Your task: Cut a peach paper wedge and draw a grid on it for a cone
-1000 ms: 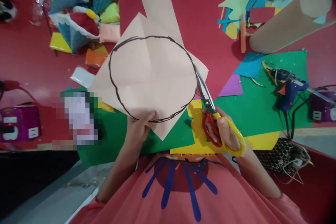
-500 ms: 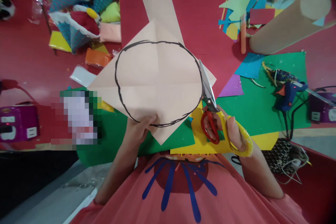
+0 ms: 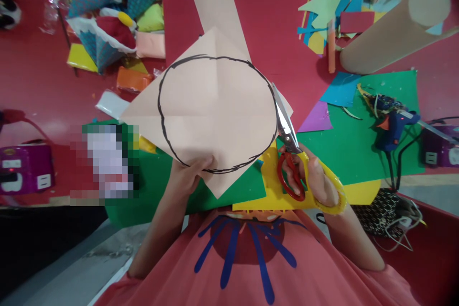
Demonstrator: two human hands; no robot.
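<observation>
A creased beige paper (image 3: 218,105) with a rough black circle drawn on it is held above the table. My left hand (image 3: 190,172) pinches its lower edge, thumb on top and fingers beneath. In my right hand (image 3: 311,177) are scissors (image 3: 290,146) with one red and one yellow handle loop. Their blades point up and to the left at the paper's right side, along the black line. The lower blade is hidden, apparently under the paper. Beyond the held sheet lies a beige strip (image 3: 218,5) on red paper (image 3: 272,19).
Green sheets (image 3: 387,153) lie under a blue glue gun (image 3: 390,134) at the right. A beige tube (image 3: 387,38) leans behind. Wrapped packets and blue cones (image 3: 100,48) crowd the back left, with a purple box (image 3: 25,167) at the far left.
The scissor handles have shifted slightly, with the red loop a little lower and further right. The paper's right corner has moved slightly left. My left hand keeps its hold.
</observation>
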